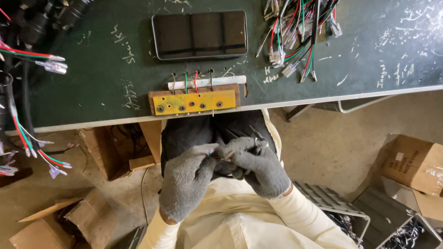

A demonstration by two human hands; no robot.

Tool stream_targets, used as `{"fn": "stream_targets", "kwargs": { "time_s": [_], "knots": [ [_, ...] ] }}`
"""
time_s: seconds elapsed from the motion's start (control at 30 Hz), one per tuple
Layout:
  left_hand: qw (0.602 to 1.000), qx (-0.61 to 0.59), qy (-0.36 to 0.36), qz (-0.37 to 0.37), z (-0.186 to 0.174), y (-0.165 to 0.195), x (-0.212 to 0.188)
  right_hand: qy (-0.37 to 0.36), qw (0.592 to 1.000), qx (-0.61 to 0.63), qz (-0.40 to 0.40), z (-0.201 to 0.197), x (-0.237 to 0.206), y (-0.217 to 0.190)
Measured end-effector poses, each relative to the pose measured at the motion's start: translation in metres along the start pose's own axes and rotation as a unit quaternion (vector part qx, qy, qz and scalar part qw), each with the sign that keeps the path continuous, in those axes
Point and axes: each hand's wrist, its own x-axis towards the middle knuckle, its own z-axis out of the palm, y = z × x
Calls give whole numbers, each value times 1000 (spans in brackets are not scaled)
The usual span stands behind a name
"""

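Head view, both gloved hands point(226, 168) pinching wires point(216, 157), lengthwise left-right

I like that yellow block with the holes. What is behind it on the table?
Behind the yellow block lies a white strip, with thin green, red and dark wires standing up across it. Farther back lies a dark phone. Where the wires join the block is hidden.
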Motion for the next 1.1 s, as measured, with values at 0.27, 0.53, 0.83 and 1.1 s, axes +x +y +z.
{"fn": "stream_targets", "kwargs": {
  "time_s": [0.27, 0.53, 0.83, 1.1],
  "knots": [
    [931, -176, -63, -313, -4, -10, -4, -115, 976, -152, -104, -18, 4, 1],
    [886, -327, 119, -307, 4, 4, -2, -163, 977, -72, -117, -35, 15, 24],
    [990, -35, 100, -92, 9, 12, 0, 32, 960, -231, -155, -19, 17, 45],
    [996, 46, 62, -39, 12, 11, -2, 74, 949, -261, -161, 5, 17, 29]
  ]
}}
